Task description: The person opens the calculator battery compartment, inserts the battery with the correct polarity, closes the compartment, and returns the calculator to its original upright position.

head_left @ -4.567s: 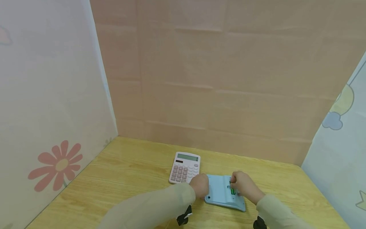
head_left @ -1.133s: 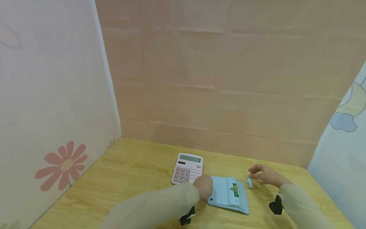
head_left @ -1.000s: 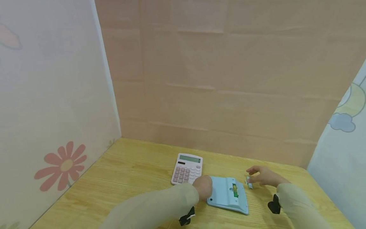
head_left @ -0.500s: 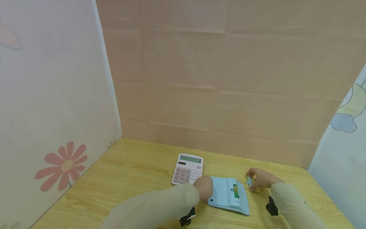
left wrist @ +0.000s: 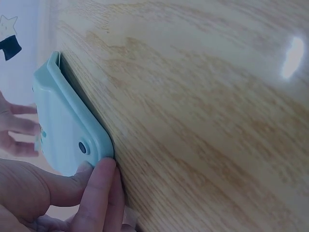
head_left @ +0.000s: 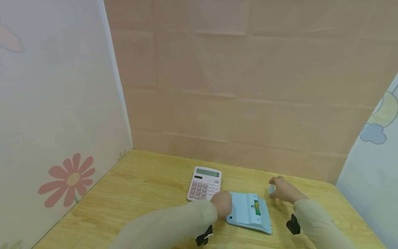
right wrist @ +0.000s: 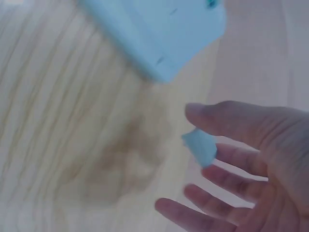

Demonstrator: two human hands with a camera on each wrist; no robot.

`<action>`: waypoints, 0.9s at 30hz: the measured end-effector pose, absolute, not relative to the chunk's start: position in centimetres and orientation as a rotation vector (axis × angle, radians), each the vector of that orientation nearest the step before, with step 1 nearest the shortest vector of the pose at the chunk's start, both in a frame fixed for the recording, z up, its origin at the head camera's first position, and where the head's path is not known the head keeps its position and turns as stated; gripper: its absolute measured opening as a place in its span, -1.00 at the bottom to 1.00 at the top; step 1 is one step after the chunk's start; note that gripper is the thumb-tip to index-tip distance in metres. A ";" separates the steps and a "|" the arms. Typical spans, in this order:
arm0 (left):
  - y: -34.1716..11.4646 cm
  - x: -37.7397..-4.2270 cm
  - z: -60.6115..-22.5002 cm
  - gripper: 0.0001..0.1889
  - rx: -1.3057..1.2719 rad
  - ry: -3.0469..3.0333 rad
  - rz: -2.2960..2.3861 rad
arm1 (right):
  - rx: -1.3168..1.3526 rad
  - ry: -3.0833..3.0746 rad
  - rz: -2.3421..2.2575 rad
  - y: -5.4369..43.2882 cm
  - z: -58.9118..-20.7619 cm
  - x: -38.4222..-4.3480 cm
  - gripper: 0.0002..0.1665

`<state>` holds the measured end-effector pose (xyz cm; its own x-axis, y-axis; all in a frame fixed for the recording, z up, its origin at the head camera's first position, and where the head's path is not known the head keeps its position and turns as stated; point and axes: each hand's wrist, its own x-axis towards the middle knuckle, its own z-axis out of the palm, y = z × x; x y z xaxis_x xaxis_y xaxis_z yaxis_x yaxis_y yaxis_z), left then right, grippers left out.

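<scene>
A light blue calculator [head_left: 242, 211] lies face down on the table, its battery compartment uncovered with a green battery [head_left: 257, 208] inside. My left hand [head_left: 222, 204] pinches the calculator's left edge; in the left wrist view thumb and fingers close on the corner beside a round dark foot [left wrist: 84, 147]. To the right of the calculator, my right hand [head_left: 285, 191] holds a small light blue battery cover [right wrist: 201, 147] between thumb and fingers, raised off the tabletop. The other fingers of that hand are spread, as the right wrist view shows.
A pink calculator [head_left: 204, 183] lies face up behind my left hand, which hides its lower right corner. The wooden table [head_left: 149, 180] meets a brown paper-covered wall [head_left: 199, 86] at the back and patterned panels at both sides.
My right hand has left the battery compartment, reached right to the cover on the table, then pinched and lifted it. The left hand keeps its hold on the blue calculator.
</scene>
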<state>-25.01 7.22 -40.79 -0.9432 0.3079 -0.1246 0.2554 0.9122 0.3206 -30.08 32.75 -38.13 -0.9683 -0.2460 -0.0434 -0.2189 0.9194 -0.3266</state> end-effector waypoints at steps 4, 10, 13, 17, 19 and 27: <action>7.1 -25.0 -40.8 -0.92 0.432 2.899 0.480 | -0.473 3.030 -0.603 31.7 -37.1 -29.4 -0.26; 7.0 -25.1 -41.0 -0.90 0.468 2.900 0.484 | -0.582 2.929 -0.785 30.4 -35.9 -27.7 -0.20; 7.0 -25.0 -40.9 -0.88 0.473 2.900 0.509 | -0.639 2.867 -0.863 30.1 -35.7 -26.9 -0.26; 7.0 -25.0 -40.7 -0.89 0.457 2.892 0.534 | -0.685 2.793 -0.921 29.9 -36.1 -26.1 -0.29; 7.0 -24.9 -40.7 -0.90 0.449 2.892 0.531 | -0.695 2.764 -0.930 29.9 -36.5 -25.8 -0.28; 7.1 -25.0 -41.0 -0.94 0.434 2.895 0.514 | -0.636 2.658 -0.961 30.1 -38.2 -25.4 -0.26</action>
<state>-25.04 7.06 -40.97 -0.9434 0.3116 -0.1138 0.2534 0.8983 0.3588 -25.38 30.12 -38.24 -0.8753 -0.4772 -0.0786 -0.3165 0.6880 -0.6530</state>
